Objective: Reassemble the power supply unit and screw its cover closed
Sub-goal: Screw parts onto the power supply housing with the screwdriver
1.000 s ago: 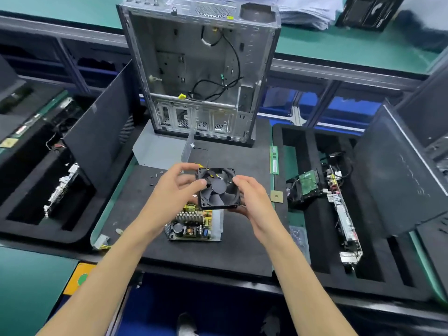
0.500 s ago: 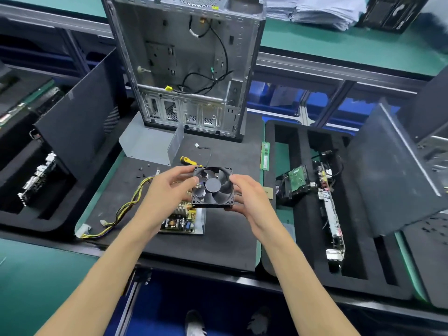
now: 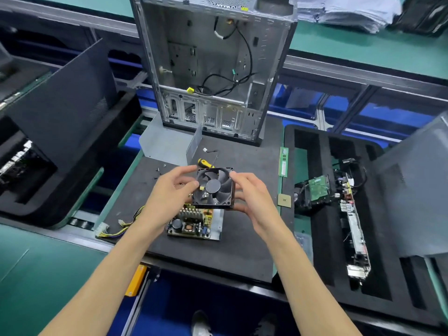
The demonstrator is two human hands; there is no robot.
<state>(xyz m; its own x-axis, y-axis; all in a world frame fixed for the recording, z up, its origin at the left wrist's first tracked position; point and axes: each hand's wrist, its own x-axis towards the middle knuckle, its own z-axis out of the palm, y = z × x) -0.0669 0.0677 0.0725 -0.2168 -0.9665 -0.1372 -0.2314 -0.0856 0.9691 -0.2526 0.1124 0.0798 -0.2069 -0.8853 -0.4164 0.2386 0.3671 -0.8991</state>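
A black mat (image 3: 242, 251) covers the desk; an open case (image 3: 213, 69) stands at its far edge. Left hand (image 3: 169, 192) and right hand (image 3: 252, 197) pinch the fan (image 3: 214, 187) above the board (image 3: 194, 223) at mid-mat.

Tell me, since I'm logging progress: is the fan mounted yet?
Not mounted. Both hands, left hand and right hand, hold the fan above the bare power supply board.

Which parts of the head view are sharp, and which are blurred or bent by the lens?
Head view: the fan and both hands are sharp; the paper stack at the top right is smeared; the workbench rails bow from wide-angle distortion; lighting is even, without strong glare.
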